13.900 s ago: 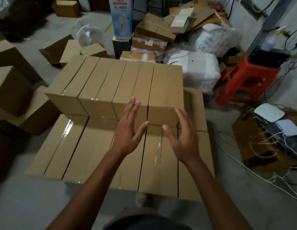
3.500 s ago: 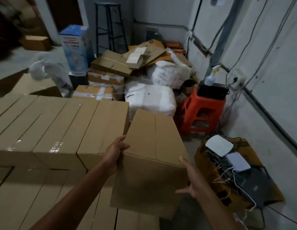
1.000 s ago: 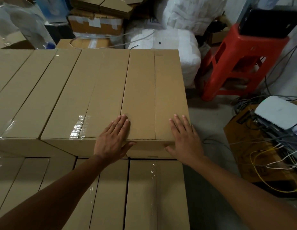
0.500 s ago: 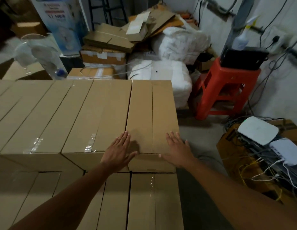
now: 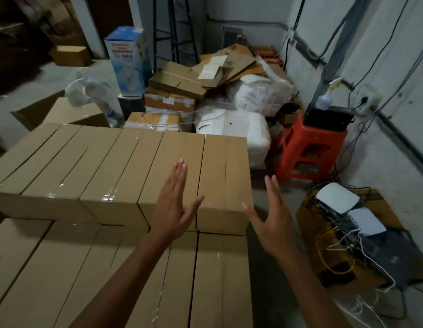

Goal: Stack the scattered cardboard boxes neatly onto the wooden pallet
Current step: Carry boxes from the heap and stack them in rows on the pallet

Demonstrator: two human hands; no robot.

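Brown cardboard box (image 5: pixel 223 176), matte, centre seam untaped, sits at the right end of the upper row (image 5: pixel 99 166), flush against its neighbour, resting on the lower tier (image 5: pixel 220 268); half a second ago both palms lay flat on its near end, now both are lifted clear; left hand (image 5: pixel 172 209) above its left seam, right hand (image 5: pixel 274 221) off its right edge, fingers straight, thumbs spread, holding nothing; neighbouring boxes carry glossy clear tape; red plastic stool (image 5: pixel 307 150) and white lumpy sacks (image 5: pixel 239 129) behind.
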